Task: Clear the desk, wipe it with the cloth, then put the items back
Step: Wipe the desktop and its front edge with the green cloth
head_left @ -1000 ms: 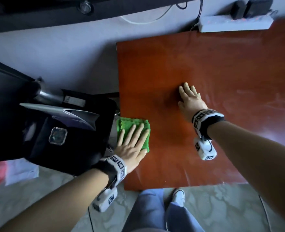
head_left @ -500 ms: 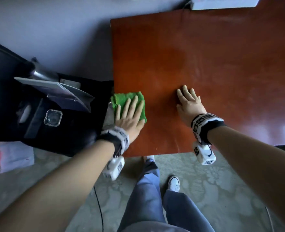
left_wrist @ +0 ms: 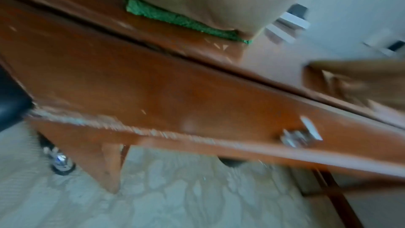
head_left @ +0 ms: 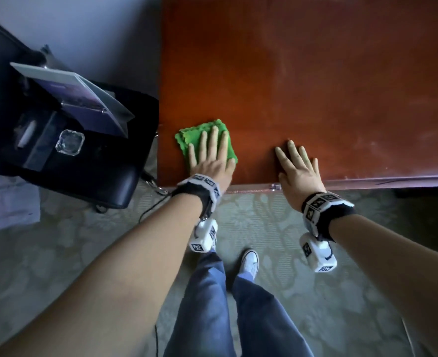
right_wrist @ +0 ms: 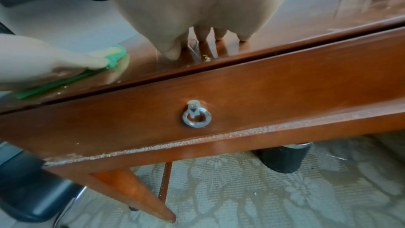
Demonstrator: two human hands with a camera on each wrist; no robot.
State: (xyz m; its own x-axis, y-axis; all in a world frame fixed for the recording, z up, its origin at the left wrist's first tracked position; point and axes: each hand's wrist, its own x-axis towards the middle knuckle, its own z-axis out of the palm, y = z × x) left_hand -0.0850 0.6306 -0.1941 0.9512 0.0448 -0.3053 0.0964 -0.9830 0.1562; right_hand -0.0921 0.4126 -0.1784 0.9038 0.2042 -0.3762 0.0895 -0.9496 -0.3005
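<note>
My left hand (head_left: 212,161) presses flat, fingers straight, on the soft, light green cloth (head_left: 202,136); I judge it bunches easily, so palm pressure on the tabletop (head_left: 315,86) suits. My right hand (head_left: 299,173) rests flat, its grip holding nothing.

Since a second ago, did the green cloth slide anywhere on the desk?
Yes. The green cloth under the left hand has slid inward from the desk's left edge, which it overhung earlier, and now lies wholly on the wood by the near front edge.
</note>
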